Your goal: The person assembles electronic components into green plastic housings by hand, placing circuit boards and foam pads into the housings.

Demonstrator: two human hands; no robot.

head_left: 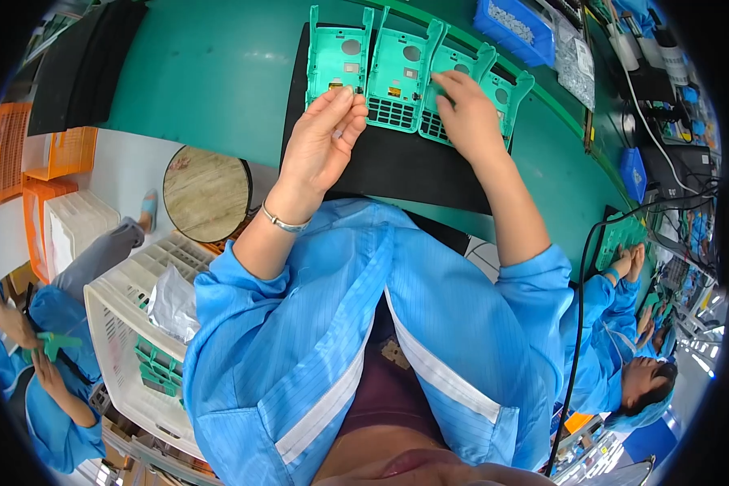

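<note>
Several green plastic housings (401,65) with grid-like lower ends stand in a row on a black mat (389,166). My left hand (320,142), with a metal bracelet at its wrist, is raised in front of the leftmost housing (329,58). Its thumb and fingertips are pinched together; what they hold, if anything, is too small to make out. Over the third housing (434,127) reaches my right hand (470,117), thumb and fingers apart, with nothing visible between them. It partly covers that housing and the rightmost one (520,89).
A blue bin (514,32) of small pale parts and a clear bag (573,69) lie beyond the green table (211,73). At left are a round stool (206,194) and a white crate (125,324). Co-workers sit on both sides; a black cable (581,300) hangs at right.
</note>
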